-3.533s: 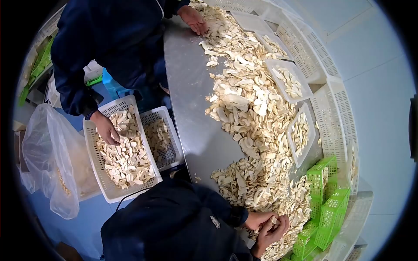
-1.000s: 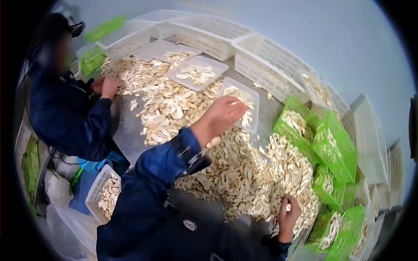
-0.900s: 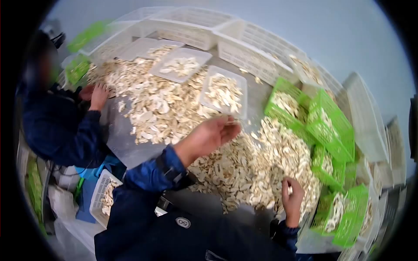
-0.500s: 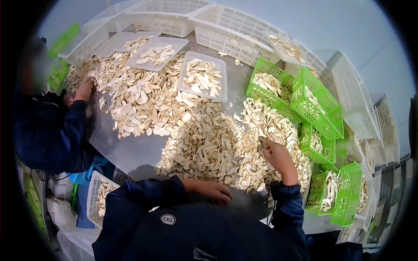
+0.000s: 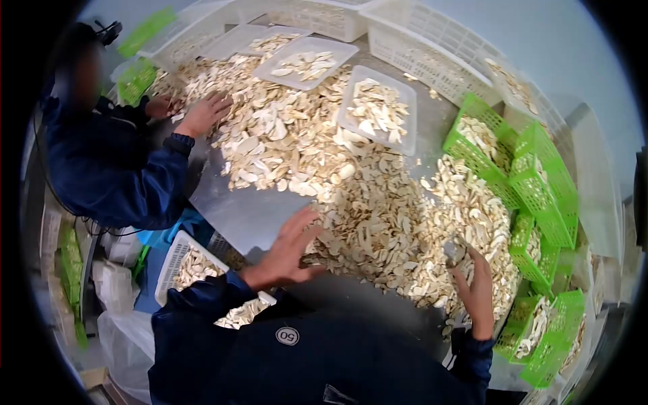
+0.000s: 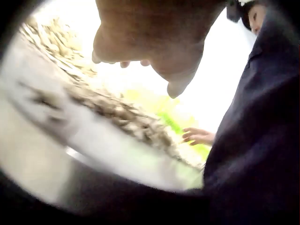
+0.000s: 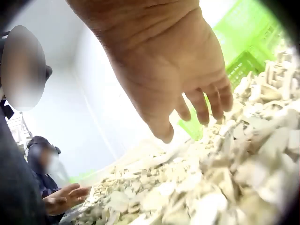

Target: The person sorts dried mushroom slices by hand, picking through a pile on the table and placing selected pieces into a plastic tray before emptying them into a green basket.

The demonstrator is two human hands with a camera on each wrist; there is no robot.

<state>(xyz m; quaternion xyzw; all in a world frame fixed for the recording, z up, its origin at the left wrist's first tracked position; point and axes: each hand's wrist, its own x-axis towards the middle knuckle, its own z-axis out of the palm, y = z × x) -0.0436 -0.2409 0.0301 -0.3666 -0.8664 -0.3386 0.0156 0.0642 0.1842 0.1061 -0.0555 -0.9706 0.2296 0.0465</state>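
A wide pile of pale dried slices covers much of the metal table. At the pile's near left edge, my left hand is held with fingers spread and nothing in it; the left wrist view shows the same hand from below, thumb apart. My right hand hangs over the right part of the pile, thumb and fingers apart. In the right wrist view, that hand is empty, its fingers pointing down above the slices. A clear tray of slices lies beyond the pile.
Green baskets with slices stand along the right edge, white crates along the back. Another person's hand touches the pile at the left. Below the table's left edge is a white basket of slices.
My left hand has risen from beside my body and moved to the pile's edge, fingers spreading. My right hand's fingers have parted. The other person's hand has reached farther over the pile.
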